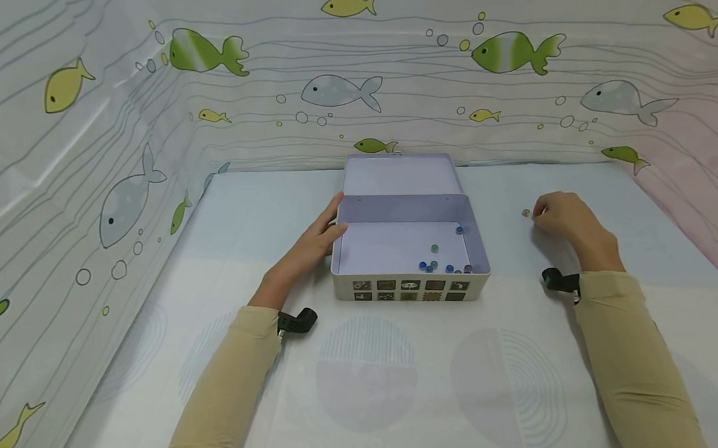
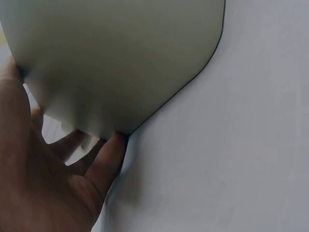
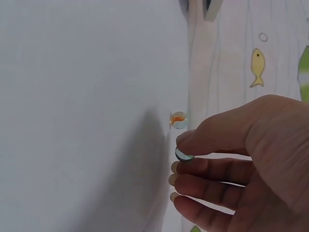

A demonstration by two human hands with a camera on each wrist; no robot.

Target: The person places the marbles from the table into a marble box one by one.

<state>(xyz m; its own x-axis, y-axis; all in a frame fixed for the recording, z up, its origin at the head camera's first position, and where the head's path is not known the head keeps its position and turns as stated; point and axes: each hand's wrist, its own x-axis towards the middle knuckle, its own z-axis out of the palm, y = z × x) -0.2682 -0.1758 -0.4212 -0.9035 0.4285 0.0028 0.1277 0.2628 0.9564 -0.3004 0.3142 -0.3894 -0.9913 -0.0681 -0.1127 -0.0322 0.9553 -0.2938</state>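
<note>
My right hand [image 1: 571,226] pinches a glass marble [image 3: 184,154] between thumb and index finger, low over the table right of the tin box. Just beyond the fingertips, a clear marble with an orange swirl [image 3: 179,120] lies on the table. My left hand [image 1: 311,243] grips the left side of the tin box [image 1: 412,290], its thumb near the rim and other fingertips against the side wall. The box stands upright with its lid [image 1: 400,174] raised. Inside, several blue and green marbles, among them a green marble [image 1: 435,248], lie mostly toward the front right.
A pale tablecloth [image 1: 368,399] with printed circles covers the table. Fish-patterned sheeting [image 1: 410,45] rises behind and at both sides. Black wrist cameras sit at the left cuff and the right cuff, close over the cloth.
</note>
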